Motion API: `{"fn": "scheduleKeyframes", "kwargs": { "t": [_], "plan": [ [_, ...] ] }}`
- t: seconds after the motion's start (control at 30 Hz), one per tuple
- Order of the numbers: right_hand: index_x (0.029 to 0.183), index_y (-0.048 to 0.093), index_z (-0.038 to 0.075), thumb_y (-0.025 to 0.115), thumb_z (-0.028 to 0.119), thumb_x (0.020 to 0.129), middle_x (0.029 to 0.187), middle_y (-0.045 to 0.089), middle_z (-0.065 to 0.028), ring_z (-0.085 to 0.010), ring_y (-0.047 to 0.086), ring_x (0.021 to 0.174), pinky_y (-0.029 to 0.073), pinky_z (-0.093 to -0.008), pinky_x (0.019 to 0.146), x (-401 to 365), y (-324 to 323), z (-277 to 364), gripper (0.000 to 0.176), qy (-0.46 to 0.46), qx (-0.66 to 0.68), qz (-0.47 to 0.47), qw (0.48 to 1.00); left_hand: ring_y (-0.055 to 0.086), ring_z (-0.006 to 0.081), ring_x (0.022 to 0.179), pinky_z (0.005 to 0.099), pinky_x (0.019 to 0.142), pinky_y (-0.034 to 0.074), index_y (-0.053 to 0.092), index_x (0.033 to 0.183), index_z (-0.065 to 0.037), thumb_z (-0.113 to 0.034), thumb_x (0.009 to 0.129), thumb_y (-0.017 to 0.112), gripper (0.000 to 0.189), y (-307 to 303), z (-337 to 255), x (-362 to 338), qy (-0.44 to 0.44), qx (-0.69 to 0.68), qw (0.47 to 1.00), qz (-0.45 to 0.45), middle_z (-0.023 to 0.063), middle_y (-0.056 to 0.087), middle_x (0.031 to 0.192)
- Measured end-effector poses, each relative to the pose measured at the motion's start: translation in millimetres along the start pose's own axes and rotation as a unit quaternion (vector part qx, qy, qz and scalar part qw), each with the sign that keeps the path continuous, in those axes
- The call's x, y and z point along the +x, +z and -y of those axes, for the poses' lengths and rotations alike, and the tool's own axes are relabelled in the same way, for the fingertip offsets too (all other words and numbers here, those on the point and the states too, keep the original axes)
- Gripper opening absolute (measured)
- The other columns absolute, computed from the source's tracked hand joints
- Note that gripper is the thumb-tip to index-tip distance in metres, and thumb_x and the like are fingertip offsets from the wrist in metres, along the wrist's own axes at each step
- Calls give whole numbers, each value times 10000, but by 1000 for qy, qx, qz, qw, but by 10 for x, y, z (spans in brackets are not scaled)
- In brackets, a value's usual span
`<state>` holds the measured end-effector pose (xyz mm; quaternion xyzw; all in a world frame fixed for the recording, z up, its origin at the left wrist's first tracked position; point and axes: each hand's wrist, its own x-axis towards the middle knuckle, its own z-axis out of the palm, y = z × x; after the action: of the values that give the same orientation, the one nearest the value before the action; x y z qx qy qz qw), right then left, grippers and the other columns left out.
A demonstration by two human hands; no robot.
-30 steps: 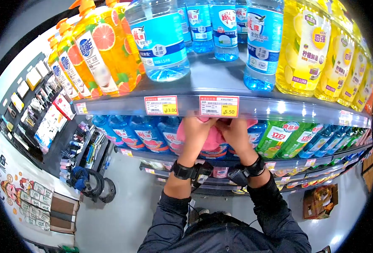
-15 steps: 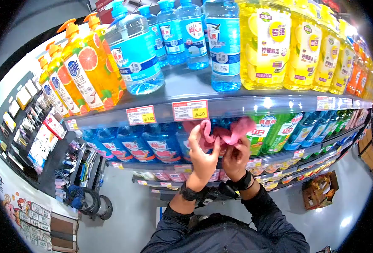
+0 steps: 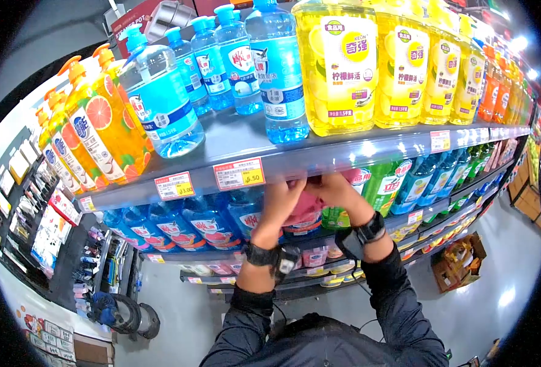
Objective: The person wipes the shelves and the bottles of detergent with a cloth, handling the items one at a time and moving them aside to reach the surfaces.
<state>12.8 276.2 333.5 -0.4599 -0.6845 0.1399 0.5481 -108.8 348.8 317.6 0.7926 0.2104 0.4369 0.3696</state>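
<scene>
left hand (image 3: 279,202): below and right of the 5.50 price label (image 3: 239,174), clamped on the pink cloth (image 3: 304,213) | cloth: one, bunched between two hands, lower right of the label; likely soft, light, limp, best pinched at a fold | right hand (image 3: 338,188): further right of the label, gripping the same cloth, close to the left

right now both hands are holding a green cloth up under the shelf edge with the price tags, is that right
Not quite. The cloth is pink, not green. The head view shows the left hand and right hand holding it up under the shelf edge with the price tags.
</scene>
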Motion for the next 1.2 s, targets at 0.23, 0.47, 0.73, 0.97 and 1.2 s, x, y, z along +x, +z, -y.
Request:
{"fn": "scheduleKeyframes", "kwargs": {
  "t": [0.23, 0.47, 0.73, 0.97, 1.2],
  "plan": [
    [922, 563, 58, 561, 47, 647, 876, 560, -161, -316, 521, 815, 413, -370, 706, 28, 177, -108, 276, -63, -119, -95, 986, 556, 212, 823, 299, 729, 412, 543, 961, -4, -163, 748, 557, 266, 26, 162, 26, 18, 73, 997, -31, 123, 591, 900],
    [823, 564, 21, 578, 51, 619, 801, 557, -185, -335, 528, 733, 425, -377, 622, -24, 342, -161, 207, -21, -197, -207, 958, 533, 349, 755, 371, 657, 409, 532, 876, 4, -174, 712, 588, 248, 115, 14, -46, 28, 29, 994, -106, 177, 567, 807],
    [1011, 490, 26, 534, 44, 661, 911, 535, -178, -343, 510, 834, 411, -383, 719, -217, 554, -140, 354, -72, -314, -315, 893, 424, 423, 944, 422, 803, 353, 344, 1136, 47, -143, 716, 574, 516, 277, -83, -348, 49, 129, 962, -236, 264, 434, 1053],
    [979, 486, 2, 514, 69, 668, 988, 479, -162, -363, 456, 900, 360, -427, 771, -729, 672, -311, 319, -92, -261, -224, 934, 366, 371, 1073, 415, 901, 290, 376, 1171, -21, -27, 739, 493, 448, 328, -3, -832, 126, 168, 967, -145, 192, 399, 1159],
    [1041, 424, 1, 557, 82, 686, 1067, 422, -219, -407, 434, 940, 370, -414, 792, -1155, 811, -594, 387, -50, -200, -182, 961, 443, 318, 1035, 366, 870, 350, 452, 1106, -10, 66, 706, 510, 411, 388, -71, -1089, 163, 74, 970, -166, 162, 481, 1091]
  ]
}}
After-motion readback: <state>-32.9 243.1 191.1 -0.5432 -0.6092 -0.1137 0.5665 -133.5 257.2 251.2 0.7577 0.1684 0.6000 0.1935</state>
